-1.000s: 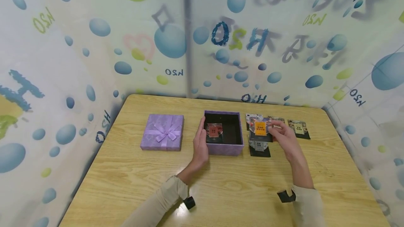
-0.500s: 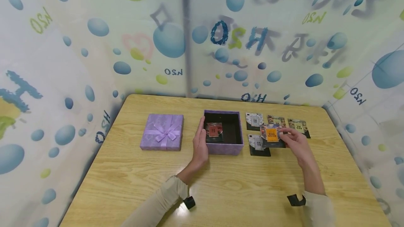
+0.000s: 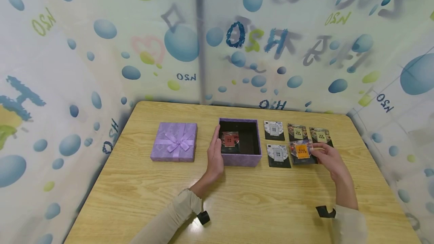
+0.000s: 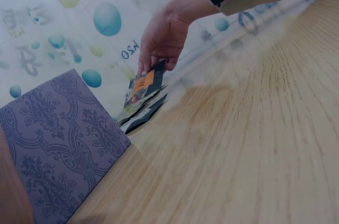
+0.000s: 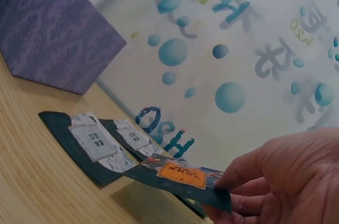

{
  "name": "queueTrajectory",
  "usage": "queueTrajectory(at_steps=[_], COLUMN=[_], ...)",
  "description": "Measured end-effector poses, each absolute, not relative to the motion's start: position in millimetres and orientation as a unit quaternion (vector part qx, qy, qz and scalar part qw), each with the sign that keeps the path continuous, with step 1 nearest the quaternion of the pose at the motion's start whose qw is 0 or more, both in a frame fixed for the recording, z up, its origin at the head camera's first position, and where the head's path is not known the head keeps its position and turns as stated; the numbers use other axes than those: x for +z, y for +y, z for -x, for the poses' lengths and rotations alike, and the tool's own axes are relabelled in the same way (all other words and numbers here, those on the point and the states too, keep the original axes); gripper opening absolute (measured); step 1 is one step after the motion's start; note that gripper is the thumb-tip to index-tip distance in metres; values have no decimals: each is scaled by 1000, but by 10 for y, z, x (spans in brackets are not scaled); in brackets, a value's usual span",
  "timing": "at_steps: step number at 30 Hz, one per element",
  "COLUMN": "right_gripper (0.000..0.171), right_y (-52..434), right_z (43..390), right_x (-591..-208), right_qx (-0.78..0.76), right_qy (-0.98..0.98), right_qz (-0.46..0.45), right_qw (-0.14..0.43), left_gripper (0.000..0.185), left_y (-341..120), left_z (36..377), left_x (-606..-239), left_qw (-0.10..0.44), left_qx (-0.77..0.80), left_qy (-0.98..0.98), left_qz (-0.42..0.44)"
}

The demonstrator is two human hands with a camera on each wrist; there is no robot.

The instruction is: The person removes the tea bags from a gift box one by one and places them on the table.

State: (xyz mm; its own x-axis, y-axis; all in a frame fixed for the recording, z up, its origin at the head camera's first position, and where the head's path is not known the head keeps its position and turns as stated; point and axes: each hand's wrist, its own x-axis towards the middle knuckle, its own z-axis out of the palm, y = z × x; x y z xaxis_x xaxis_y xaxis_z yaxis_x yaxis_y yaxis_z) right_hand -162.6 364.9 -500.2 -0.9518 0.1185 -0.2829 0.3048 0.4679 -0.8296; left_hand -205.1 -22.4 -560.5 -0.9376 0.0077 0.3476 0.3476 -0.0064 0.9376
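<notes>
My right hand (image 3: 330,161) pinches the right edge of a flat dark packet with an orange label (image 3: 303,151), thumb on top in the right wrist view. The packet is tilted, close over the table, with its shadow below it. My left hand (image 3: 215,156) lies along the left wall of an open purple box (image 3: 242,160), fingers straight. Inside the box, a packet with a red label (image 3: 231,141) lies at the left of the black interior. Two packets with white labels, a rear one (image 3: 274,130) and a front one (image 3: 278,155), lie just right of the box.
Behind the held packet are two packets with yellow-green labels, one (image 3: 298,131) beside the other (image 3: 321,135). A purple lid with a ribbon bow (image 3: 174,142) sits left of the box. The wooden table (image 3: 244,202) meets a patterned wall (image 3: 169,89) at its back edge.
My right hand has carried the orange-labelled packet rightward and toward me, off the white-labelled packets to a spot beside the front one. The left hand and box have stayed put.
</notes>
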Motion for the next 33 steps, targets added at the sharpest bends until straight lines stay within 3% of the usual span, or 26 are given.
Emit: queueTrajectory(at_steps=[22,33], right_gripper=[54,55], right_y=[3742,3631], right_z=[1667,1655], right_x=[-5169,-5104], right_qx=[-427,-383], right_qy=[883,898], right_qz=[-158,-194], right_qw=[112,94], left_gripper=[53,52], left_y=[-227,-232], left_z=[2053,2049], left_x=[-5609,-5603], left_qw=[116,109], left_qx=[-701,-698], left_qy=[-692,-696], left_qz=[126,126])
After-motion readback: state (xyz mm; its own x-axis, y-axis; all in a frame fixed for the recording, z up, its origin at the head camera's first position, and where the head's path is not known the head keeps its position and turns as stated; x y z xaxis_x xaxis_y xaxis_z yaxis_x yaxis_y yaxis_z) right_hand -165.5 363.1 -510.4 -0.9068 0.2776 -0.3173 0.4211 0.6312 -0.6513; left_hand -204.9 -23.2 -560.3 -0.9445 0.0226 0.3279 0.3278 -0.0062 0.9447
